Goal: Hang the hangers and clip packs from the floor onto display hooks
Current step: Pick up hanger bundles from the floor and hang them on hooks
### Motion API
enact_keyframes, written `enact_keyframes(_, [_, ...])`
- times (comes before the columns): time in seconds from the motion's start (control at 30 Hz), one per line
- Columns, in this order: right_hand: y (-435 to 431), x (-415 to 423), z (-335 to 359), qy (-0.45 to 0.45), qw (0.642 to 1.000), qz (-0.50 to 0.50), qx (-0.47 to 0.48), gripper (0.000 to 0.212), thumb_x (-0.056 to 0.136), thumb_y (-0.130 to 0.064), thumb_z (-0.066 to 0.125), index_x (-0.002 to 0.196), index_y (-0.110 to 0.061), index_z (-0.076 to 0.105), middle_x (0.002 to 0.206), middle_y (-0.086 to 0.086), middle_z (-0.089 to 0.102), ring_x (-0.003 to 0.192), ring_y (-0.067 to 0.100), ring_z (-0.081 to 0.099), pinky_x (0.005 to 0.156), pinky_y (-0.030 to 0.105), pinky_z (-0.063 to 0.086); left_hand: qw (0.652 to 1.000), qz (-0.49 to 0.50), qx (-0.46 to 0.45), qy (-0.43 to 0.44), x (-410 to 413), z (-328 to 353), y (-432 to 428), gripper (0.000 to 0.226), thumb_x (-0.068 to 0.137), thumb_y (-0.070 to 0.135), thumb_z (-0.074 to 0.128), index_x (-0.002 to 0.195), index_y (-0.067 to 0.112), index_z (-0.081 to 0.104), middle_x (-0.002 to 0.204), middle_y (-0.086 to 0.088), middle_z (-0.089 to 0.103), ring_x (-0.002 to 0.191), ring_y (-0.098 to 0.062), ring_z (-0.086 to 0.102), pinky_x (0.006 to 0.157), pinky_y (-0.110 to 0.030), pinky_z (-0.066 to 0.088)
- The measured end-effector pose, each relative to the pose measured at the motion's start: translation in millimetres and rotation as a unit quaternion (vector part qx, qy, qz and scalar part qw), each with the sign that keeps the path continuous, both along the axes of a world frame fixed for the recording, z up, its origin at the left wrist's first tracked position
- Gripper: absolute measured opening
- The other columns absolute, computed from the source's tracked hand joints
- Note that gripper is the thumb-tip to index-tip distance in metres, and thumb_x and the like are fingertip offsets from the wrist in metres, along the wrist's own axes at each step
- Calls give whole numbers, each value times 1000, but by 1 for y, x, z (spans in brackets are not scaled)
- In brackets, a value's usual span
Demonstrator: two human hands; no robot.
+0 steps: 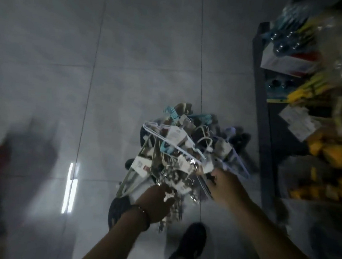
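Tangle of white wire and teal plastic hangers (177, 142) w/ shiny metal clip packs (172, 175), just left of dark grey shelf unit (260, 100). Left hand (155, 202) fingers curl round clips; right hand (223, 183) fingers buried, can't tell. Risk: hooks look interlocked, so pulling drags others & packs drop.

We saw smooth, glossy floor tiles (130, 63) that gave back the light. The thin white hangers (177, 142) looked like coated wire, the clips (168, 175) shone like metal, and the tags (175, 134) looked paper.
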State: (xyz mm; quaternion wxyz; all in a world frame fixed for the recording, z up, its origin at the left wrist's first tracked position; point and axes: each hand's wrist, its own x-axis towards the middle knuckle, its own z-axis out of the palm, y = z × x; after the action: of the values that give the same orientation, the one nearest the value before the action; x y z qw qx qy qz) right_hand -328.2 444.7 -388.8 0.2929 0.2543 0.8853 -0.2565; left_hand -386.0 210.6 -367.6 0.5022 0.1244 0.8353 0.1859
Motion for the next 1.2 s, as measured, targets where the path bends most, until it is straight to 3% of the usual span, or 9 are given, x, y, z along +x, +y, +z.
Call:
enact_keyframes(0.2, [-5, -66, -167, -10, 996, -28, 85, 54, 96, -36, 71, 137, -8, 49, 130, 17, 58, 115, 35, 63, 85, 41, 56, 999, 39, -9, 8, -57, -178, 14, 31, 106, 30, 56, 131, 14, 64, 127, -8, 69, 115, -27, 66, 96, -33, 52])
enact_keyframes(0.3, [-10, -88, -226, -35, 990, 10, 135, 72, 93, -41, 75, 147, -6, 41, 144, 18, 49, 127, 37, 56, 98, 46, 55, 996, 65, -4, 54, -63, -246, 9, 31, 103, 29, 57, 130, 16, 63, 121, -11, 72, 97, -26, 65, 81, -32, 52])
enact_keyframes(0.43, [-11, -94, -273, -47, 986, 1, 159, 78, 82, -56, 82, 136, -10, 49, 128, 17, 65, 111, 38, 67, 87, 47, 61, 998, -9, 25, 55, -46, -270, 9, 28, 106, 10, 54, 130, 4, 66, 133, -17, 66, 118, -35, 67, 94, -42, 60])
enact_keyframes(0.57, [-9, -98, -271, -5, 989, 26, 145, 76, 81, -54, 83, 137, -15, 47, 123, 12, 72, 101, 35, 73, 75, 42, 62, 980, 175, 90, -41, -45, -270, 1, 24, 105, 18, 59, 123, 7, 69, 115, -12, 70, 115, -36, 69, 100, -46, 57])
enact_keyframes(0.7, [-13, -95, -235, 89, 991, -15, 95, 58, 79, -46, 88, 119, -21, 53, 112, 5, 71, 90, 25, 71, 65, 33, 58, 898, 382, 163, -142, -71, -243, 4, 22, 102, 39, 64, 114, 20, 68, 118, -10, 73, 98, -28, 72, 90, -44, 61])
enact_keyframes(0.8, [-26, -69, -215, 148, 987, -45, 52, 59, 77, -41, 91, 117, -23, 52, 112, 2, 70, 92, 21, 70, 65, 28, 56, 801, 493, 233, -247, -98, -219, 7, 40, 98, 56, 64, 129, 31, 65, 129, -1, 70, 115, -30, 69, 102, -52, 57])
enact_keyframes(0.93, [-60, -32, -201, 182, 979, -84, -33, 70, 80, -56, 83, 132, -23, 50, 120, -4, 68, 100, 15, 71, 70, 32, 65, 724, 549, 309, -282, -121, -200, 3, 40, 99, 43, 65, 134, 24, 65, 135, -6, 71, 121, -34, 69, 104, -52, 55])
enact_keyframes(1.13, [-104, -29, -166, 105, 979, -130, -117, 75, 68, -83, 67, 122, -33, 52, 128, -3, 50, 114, 11, 51, 87, 30, 52, 756, 516, 348, -203, -107, -195, -47, 38, 99, 17, 67, 132, -1, 60, 128, -20, 73, 118, -44, 69, 98, -59, 58])
enact_keyframes(1.2, [-114, -51, -145, 77, 906, -313, -274, 56, 66, -68, 69, 109, -32, 63, 121, -1, 59, 108, 8, 57, 91, 33, 54, 798, 471, 346, -144, -100, -197, -71, 38, 96, 21, 74, 126, -1, 66, 125, -21, 73, 118, -50, 66, 101, -65, 55])
